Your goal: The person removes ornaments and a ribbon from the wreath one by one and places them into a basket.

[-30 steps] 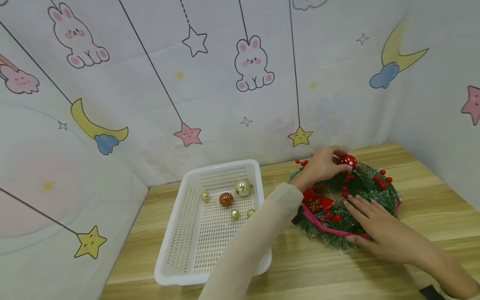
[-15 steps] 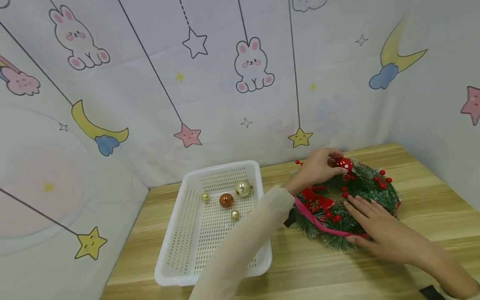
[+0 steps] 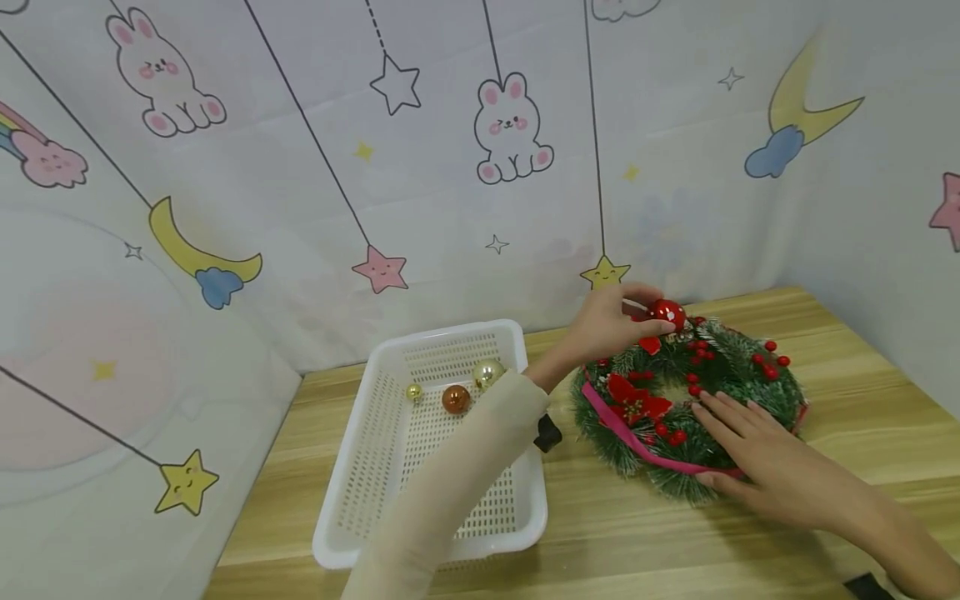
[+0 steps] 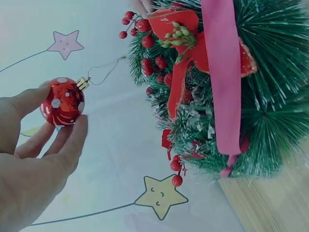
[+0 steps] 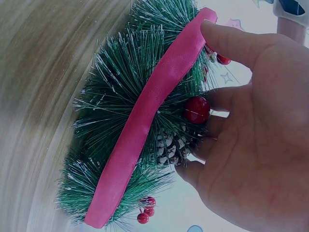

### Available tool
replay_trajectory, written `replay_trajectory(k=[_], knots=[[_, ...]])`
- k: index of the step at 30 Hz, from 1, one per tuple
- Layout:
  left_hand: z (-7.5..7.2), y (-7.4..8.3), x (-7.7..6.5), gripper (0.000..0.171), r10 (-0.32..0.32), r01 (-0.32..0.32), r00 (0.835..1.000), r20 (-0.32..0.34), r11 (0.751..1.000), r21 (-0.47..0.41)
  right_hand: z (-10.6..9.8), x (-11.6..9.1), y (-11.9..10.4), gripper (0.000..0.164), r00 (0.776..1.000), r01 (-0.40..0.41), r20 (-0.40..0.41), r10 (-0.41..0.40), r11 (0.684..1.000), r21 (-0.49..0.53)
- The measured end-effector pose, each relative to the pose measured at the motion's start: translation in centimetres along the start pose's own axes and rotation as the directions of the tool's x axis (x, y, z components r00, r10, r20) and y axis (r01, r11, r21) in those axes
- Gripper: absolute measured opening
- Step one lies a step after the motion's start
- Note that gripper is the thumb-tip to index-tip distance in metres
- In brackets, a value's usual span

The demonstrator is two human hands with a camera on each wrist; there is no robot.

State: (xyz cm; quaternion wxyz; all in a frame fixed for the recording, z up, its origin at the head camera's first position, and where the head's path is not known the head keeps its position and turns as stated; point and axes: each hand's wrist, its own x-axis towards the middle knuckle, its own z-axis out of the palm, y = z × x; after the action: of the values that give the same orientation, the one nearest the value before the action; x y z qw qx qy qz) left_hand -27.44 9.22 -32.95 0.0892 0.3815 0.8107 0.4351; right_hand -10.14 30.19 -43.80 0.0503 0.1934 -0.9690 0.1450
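Note:
My left hand pinches a shiny red Christmas bauble with white dots, above the wreath's far left side. The left wrist view shows the bauble between thumb and fingers, with a thin loop hanging free from its gold cap. A green Christmas wreath lies on the table, trimmed with red berries, a red poinsettia and a pink ribbon. On its near right part rests my right hand, fingers extended. In the right wrist view its thumb touches the ribbon's upper end.
Left of the wreath stands a white plastic basket holding a small gold bauble, a copper bauble and a larger gold bauble. My left sleeve crosses over it. A patterned cloth hangs behind the wooden table.
My left hand has moved left with the red bauble, uncovering more of the wreath's far side. The left forearm now covers more of the basket. My right hand stays on the wreath.

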Motion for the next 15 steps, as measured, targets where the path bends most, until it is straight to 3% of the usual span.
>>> replay_trajectory(k=[6,15], knots=[[-1.4,0.1,-1.2,0.043,0.018,-0.017,1.000,0.014,0.999,-0.028,-0.1,0.0,0.0,0.088,1.000,-0.001,0.007,0.001,1.000,0.003],[-2.6,0.1,-3.5,0.041,-0.007,0.011,0.999,0.045,0.996,-0.085,0.0,0.0,0.1,0.088,1.000,0.004,0.004,-0.004,1.000,0.005]])
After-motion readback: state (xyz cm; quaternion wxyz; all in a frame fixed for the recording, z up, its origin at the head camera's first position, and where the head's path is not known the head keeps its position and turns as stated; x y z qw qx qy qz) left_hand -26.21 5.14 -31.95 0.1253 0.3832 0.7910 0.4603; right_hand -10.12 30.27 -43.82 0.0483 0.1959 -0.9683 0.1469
